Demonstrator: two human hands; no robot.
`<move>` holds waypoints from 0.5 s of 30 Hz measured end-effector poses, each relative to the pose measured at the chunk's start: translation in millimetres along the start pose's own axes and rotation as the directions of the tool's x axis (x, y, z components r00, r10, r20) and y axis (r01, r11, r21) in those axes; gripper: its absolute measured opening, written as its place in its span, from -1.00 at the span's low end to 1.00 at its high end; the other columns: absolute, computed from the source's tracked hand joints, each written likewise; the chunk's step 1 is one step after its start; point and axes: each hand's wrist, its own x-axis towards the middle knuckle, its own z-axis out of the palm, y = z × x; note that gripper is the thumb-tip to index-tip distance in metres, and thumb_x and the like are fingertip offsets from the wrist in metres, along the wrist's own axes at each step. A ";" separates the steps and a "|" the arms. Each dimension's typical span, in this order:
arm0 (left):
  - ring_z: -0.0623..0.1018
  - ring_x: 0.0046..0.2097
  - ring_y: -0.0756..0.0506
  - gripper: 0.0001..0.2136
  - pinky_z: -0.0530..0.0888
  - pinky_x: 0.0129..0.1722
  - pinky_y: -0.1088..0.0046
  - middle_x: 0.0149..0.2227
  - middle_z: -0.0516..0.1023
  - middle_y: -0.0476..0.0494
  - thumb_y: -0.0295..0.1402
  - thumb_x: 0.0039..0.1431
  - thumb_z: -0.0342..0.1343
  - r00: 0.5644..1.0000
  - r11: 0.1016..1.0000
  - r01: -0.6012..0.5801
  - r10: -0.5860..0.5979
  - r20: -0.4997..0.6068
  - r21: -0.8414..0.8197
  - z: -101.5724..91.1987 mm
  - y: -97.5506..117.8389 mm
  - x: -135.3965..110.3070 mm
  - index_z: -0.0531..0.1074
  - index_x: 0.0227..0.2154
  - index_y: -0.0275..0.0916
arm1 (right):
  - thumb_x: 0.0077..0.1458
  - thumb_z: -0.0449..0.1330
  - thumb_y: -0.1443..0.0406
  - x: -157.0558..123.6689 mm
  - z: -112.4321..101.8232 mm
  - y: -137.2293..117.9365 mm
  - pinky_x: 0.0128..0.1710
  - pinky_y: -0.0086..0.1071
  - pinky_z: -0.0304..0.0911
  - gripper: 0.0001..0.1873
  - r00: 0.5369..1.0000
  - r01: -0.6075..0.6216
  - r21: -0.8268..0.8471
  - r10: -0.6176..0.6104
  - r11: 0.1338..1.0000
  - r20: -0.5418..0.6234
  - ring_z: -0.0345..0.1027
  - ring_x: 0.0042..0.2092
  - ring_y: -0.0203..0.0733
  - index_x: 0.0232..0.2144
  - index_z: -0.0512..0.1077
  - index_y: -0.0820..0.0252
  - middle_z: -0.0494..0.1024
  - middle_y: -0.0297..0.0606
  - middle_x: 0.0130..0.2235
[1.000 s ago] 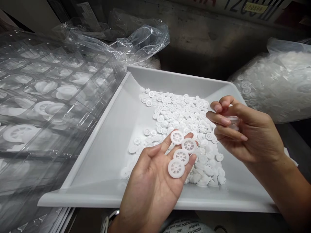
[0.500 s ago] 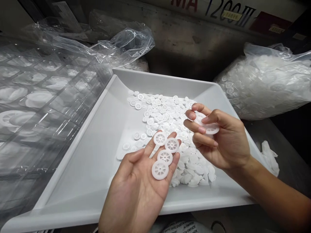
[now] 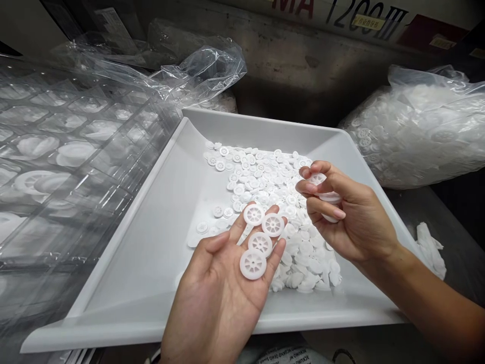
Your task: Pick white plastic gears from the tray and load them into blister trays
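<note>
My left hand [image 3: 223, 288] is palm up with its fingers extended. Several white plastic spoked wheels [image 3: 253, 264] rest on it in an overlapping line, from the palm to the fingertips. To its right and a bit higher, my right hand [image 3: 348, 212] has its fingers curled round more white wheels [image 3: 317, 178]; how many is partly hidden by the fingers. Both hands are above a heap of the same small white wheels [image 3: 261, 172], which lies in a light grey tray [image 3: 151, 212] with sloping sides. Closer to me, the heap's pieces are bunched and tilted.
Clear plastic compartment trays [image 3: 76, 151] holding white parts stand at the left. Crumpled clear film [image 3: 212, 65] lies behind them. A big clear bag [image 3: 420, 131] full of white wheels is at the right, with a crumpled white item [image 3: 430, 250] nearer me. Behind is a metal panel [image 3: 288, 65].
The fingers of my right hand have shifted the wheels they hold, so one wheel now shows its spoked face between the fingertips. My left hand's wheels look unchanged. The view has moved slightly.
</note>
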 end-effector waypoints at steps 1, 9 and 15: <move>0.43 0.13 -0.26 -0.51 0.46 0.05 0.11 0.10 0.43 -0.37 -0.41 0.20 -0.08 1.000 1.000 0.003 -0.003 0.016 -0.011 -0.8 0.4 0.4 0.16 0.20 -0.38 | -0.11 0.07 0.60 0.1 0.0 0.2 -0.75 -0.77 0.04 -0.76 1.000 -0.001 0.003 0.001 1.000 -0.002 0.21 -0.46 -0.53 -0.41 0.41 0.28 0.31 -0.30 -0.30; 0.43 0.13 -0.24 -0.53 0.48 0.03 0.16 0.12 0.42 -0.34 -0.42 0.19 -0.06 1.000 1.000 -0.027 0.027 -0.014 -0.010 -0.6 0.8 1.7 0.20 0.18 -0.36 | -0.10 0.05 0.53 6.0 -4.0 3.8 -0.74 -0.73 -0.01 -0.73 0.998 0.063 -0.157 -0.062 0.986 0.012 0.08 -0.53 -0.56 -0.30 0.36 0.24 0.26 -0.32 -0.32; 0.48 0.07 -0.29 -0.50 0.52 -0.04 0.15 0.07 0.46 -0.43 -0.46 0.15 -0.06 0.987 0.994 -0.104 0.109 -0.116 0.044 2.5 2.8 5.8 0.15 0.18 -0.42 | 0.08 0.14 0.36 11.0 -11.3 -34.4 -0.72 -0.57 -0.17 -0.95 0.892 0.427 -0.540 -0.436 0.725 0.119 -0.04 -0.56 -0.43 -0.43 0.40 0.17 0.21 -0.36 -0.47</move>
